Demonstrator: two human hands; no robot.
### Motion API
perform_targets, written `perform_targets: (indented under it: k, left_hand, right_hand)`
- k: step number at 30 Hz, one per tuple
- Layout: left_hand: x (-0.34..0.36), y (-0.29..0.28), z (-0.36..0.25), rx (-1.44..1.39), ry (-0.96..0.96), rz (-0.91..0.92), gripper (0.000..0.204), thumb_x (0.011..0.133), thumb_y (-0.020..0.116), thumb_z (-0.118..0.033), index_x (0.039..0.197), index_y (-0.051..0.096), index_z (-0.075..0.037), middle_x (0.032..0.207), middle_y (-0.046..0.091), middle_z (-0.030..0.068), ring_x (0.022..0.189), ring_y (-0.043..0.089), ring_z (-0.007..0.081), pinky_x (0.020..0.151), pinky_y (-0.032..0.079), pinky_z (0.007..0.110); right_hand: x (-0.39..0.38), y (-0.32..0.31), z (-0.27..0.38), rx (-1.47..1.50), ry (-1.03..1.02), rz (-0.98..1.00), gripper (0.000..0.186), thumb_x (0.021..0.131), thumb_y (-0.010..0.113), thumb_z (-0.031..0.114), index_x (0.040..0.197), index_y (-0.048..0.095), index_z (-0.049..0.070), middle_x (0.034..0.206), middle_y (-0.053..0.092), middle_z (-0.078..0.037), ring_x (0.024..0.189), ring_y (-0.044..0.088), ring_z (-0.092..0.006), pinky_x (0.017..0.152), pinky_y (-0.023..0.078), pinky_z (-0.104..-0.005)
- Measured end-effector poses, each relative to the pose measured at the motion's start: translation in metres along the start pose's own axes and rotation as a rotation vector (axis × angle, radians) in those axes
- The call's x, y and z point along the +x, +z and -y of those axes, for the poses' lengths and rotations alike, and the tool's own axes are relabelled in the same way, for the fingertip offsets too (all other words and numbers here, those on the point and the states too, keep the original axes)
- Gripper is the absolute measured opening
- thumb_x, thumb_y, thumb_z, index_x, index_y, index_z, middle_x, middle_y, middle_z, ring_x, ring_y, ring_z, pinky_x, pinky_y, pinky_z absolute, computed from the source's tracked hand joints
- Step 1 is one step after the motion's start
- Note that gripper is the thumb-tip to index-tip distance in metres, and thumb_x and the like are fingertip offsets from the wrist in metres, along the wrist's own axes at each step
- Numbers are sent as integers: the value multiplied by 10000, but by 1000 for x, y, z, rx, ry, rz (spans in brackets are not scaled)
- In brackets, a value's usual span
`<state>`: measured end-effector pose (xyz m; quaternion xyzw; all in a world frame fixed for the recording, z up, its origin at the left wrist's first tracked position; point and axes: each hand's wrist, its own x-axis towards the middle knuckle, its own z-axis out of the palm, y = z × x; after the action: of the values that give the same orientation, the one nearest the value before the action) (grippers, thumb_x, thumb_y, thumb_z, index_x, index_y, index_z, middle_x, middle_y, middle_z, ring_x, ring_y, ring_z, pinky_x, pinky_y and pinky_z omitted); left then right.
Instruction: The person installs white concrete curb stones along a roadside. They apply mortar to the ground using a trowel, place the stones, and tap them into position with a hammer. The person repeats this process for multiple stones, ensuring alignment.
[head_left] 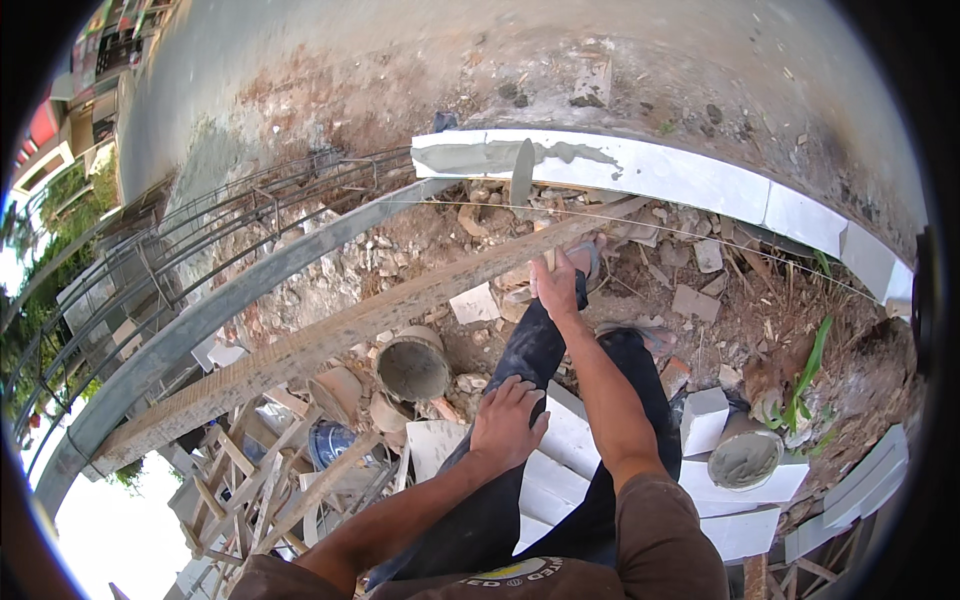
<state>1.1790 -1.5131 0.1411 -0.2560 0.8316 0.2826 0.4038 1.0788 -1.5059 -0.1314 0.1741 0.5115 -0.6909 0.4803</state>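
Observation:
My right hand [557, 283] is closed round the handle of a trowel. The trowel's grey, mortar-coloured blade [521, 172] stands over the front edge of a row of white blocks [690, 184]. Wet grey mortar [575, 154] is smeared along the left part of the row's top, on both sides of the blade. My left hand [508, 420] lies on my left thigh with its fingers apart, holding nothing. A thin string [700, 240] runs along the near side of the blocks.
A wooden beam [370, 315] and a curved-looking grey metal bar [270, 265] cross from lower left. Behind them lies a rebar cage [270, 205]. Mortar-filled buckets [413, 366] [745, 458] stand left and right of my legs. White blocks [555, 480], rubble and scrap wood [240, 460] lie around.

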Motion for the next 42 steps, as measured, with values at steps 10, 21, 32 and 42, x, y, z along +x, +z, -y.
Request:
perform_targets:
  k: [10, 21, 32, 42]
  left_hand:
    - [5, 1, -14, 124, 22, -4, 392, 919, 704, -315, 1248, 702, -102, 1350, 648, 77, 1403, 501, 298, 1140, 401, 506]
    - [17, 6, -29, 306, 195, 63, 352, 909, 713, -280, 1187, 705, -64, 1276, 670, 122, 1301, 561, 355, 1087, 441, 507]
    - [21, 15, -58, 511, 335, 83, 314, 894, 728, -238, 1136, 720, -37, 1205, 694, 146, 1202, 609, 373, 1047, 477, 483]
    - [15, 23, -84, 625, 329, 98, 327, 894, 724, -268, 1131, 727, -42, 1200, 694, 149, 1204, 611, 369, 1051, 471, 482]
  right_hand:
    - [-73, -94, 65, -969, -83, 230, 555, 982, 664, 462, 1201, 613, -46, 982, 702, -330, 974, 676, -515, 841, 519, -564]
    - [-457, -326, 62, -846, -7, -766, 376, 995, 667, 214, 1287, 484, 62, 936, 675, -220, 833, 692, -429, 707, 549, -477]
    - [-515, -451, -33, -1186, 660, -1165, 441, 974, 600, 152, 1410, 555, 107, 1167, 651, -124, 1052, 692, -326, 835, 601, -476]
    - [-387, -395, -65, -493, 17, -1584, 403, 947, 723, 191, 1285, 595, 13, 989, 709, -199, 833, 700, -383, 724, 560, -458]
